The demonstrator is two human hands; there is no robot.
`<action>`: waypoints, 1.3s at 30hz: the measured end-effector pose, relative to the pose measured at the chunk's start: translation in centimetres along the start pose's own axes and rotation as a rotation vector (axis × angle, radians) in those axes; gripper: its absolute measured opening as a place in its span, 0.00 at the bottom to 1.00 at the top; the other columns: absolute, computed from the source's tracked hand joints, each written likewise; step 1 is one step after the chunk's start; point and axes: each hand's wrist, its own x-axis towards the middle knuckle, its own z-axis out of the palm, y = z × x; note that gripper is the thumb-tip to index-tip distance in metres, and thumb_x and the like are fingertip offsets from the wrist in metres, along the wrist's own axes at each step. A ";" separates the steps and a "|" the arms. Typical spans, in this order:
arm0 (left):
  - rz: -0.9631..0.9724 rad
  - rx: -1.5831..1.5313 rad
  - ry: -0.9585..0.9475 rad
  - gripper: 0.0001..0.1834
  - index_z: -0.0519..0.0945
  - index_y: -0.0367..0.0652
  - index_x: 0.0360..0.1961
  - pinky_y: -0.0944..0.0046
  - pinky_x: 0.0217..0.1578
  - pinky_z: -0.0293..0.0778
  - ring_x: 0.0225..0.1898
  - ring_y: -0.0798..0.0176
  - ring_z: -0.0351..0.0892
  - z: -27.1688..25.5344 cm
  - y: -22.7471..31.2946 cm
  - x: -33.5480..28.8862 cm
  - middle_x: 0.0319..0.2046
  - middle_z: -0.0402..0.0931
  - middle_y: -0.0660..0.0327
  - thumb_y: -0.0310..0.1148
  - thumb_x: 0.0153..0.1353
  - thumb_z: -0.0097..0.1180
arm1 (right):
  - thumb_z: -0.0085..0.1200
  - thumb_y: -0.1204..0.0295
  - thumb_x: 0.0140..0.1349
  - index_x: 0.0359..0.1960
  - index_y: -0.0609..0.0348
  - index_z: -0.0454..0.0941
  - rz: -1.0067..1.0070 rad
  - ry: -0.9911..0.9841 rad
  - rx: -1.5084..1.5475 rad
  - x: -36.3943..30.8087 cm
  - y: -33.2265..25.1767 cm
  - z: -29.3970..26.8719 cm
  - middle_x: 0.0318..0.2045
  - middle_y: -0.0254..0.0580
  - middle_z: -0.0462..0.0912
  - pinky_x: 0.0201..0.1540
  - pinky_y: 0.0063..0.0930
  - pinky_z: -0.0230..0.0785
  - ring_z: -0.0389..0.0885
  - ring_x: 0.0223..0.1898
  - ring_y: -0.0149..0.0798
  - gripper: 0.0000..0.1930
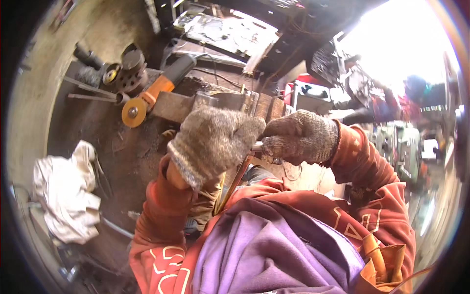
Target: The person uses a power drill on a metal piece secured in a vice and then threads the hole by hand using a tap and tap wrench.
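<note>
Both of my hands wear worn grey-brown knitted gloves and meet in front of my chest. Between them shows the short end of a small pale metal piece (257, 146); most of it is hidden by the gloves. My right hand (299, 137) is closed around this piece, thumb toward the left. Curled beside it, my left hand (215, 139) has its fingertips against the right glove; what its fingers hold is hidden. Just beyond the hands lies a vise-like block of rusty metal (249, 103).
An orange angle grinder (159, 89) with a tan disc (133, 112) rests on the dirty bench, left of the metal block. Behind it stands a perforated metal cylinder (133, 78). A white cloth (66, 196) hangs at the left. Someone in dark clothing (372, 110) is at the right.
</note>
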 end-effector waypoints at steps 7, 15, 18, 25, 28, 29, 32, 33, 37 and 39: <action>-0.104 -0.310 -0.469 0.28 0.83 0.40 0.21 0.55 0.25 0.70 0.20 0.65 0.73 -0.2 -3.0 9.2 0.15 0.74 0.58 0.50 0.75 0.57 | 0.60 0.52 0.75 0.46 0.61 0.85 0.270 0.630 0.600 -1.5 -0.7 7.9 0.20 0.29 0.76 0.20 0.23 0.59 0.70 0.18 0.23 0.20; -0.016 -0.263 0.538 0.40 0.78 0.30 0.58 0.52 0.54 0.76 0.47 0.44 0.81 2.5 -2.4 3.7 0.47 0.81 0.43 0.65 0.75 0.49 | 0.57 0.51 0.76 0.54 0.58 0.82 -0.045 0.753 -0.020 -0.8 1.2 5.7 0.33 0.42 0.85 0.34 0.34 0.77 0.85 0.31 0.40 0.22; -0.080 -0.322 0.760 0.34 0.81 0.34 0.55 0.48 0.53 0.76 0.46 0.42 0.82 6.4 3.8 -3.3 0.44 0.81 0.43 0.59 0.71 0.60 | 0.65 0.60 0.70 0.59 0.59 0.82 -0.488 0.807 -0.651 0.0 -3.3 2.2 0.46 0.47 0.86 0.47 0.38 0.82 0.88 0.45 0.46 0.21; -0.370 0.312 0.469 0.27 0.82 0.39 0.47 0.46 0.45 0.79 0.41 0.43 0.83 10.5 12.2 -4.9 0.37 0.81 0.47 0.52 0.61 0.71 | 0.65 0.55 0.62 0.58 0.52 0.83 -0.871 -0.038 -1.022 7.9 -1.9 -0.2 0.38 0.50 0.88 0.45 0.46 0.80 0.89 0.42 0.53 0.25; -0.343 0.405 0.463 0.25 0.83 0.41 0.43 0.45 0.43 0.79 0.39 0.42 0.84 9.5 10.7 -6.6 0.35 0.81 0.49 0.51 0.57 0.72 | 0.57 0.54 0.69 0.54 0.50 0.86 -0.604 -0.047 -1.003 6.3 -5.3 1.7 0.37 0.48 0.89 0.45 0.45 0.80 0.89 0.40 0.53 0.19; -0.282 0.422 0.388 0.24 0.83 0.41 0.42 0.44 0.43 0.79 0.38 0.41 0.84 8.4 10.8 -6.0 0.35 0.81 0.49 0.51 0.56 0.72 | 0.53 0.56 0.73 0.52 0.50 0.87 -0.522 0.033 -1.037 4.0 -5.1 0.6 0.39 0.47 0.90 0.45 0.46 0.80 0.89 0.41 0.54 0.17; -0.294 0.380 0.305 0.24 0.84 0.40 0.40 0.44 0.43 0.79 0.41 0.38 0.84 5.3 8.9 -7.5 0.36 0.82 0.48 0.51 0.55 0.72 | 0.50 0.58 0.75 0.51 0.51 0.87 -0.499 -0.167 -0.853 6.6 -3.9 -0.3 0.37 0.44 0.90 0.42 0.44 0.79 0.87 0.37 0.50 0.17; -0.328 0.399 0.307 0.24 0.85 0.39 0.40 0.43 0.43 0.79 0.41 0.38 0.83 5.2 9.3 -7.5 0.36 0.82 0.47 0.51 0.56 0.72 | 0.50 0.58 0.76 0.51 0.53 0.87 -0.503 -0.255 -0.822 7.2 -3.3 -1.6 0.36 0.41 0.90 0.39 0.41 0.78 0.86 0.34 0.45 0.17; -0.353 0.470 0.586 0.16 0.84 0.39 0.43 0.42 0.41 0.77 0.40 0.39 0.82 9.1 11.9 -4.1 0.37 0.82 0.47 0.42 0.64 0.65 | 0.61 0.55 0.69 0.44 0.60 0.86 -0.008 -0.790 -0.639 13.6 1.3 -5.3 0.31 0.33 0.86 0.31 0.29 0.74 0.81 0.28 0.30 0.19; -0.430 0.493 0.697 0.09 0.85 0.34 0.43 0.45 0.42 0.78 0.39 0.38 0.83 10.4 12.1 -2.9 0.36 0.84 0.47 0.31 0.69 0.61 | 0.62 0.56 0.69 0.43 0.60 0.86 -0.142 -0.803 -0.660 12.7 0.7 -5.8 0.31 0.35 0.86 0.32 0.31 0.74 0.81 0.29 0.33 0.17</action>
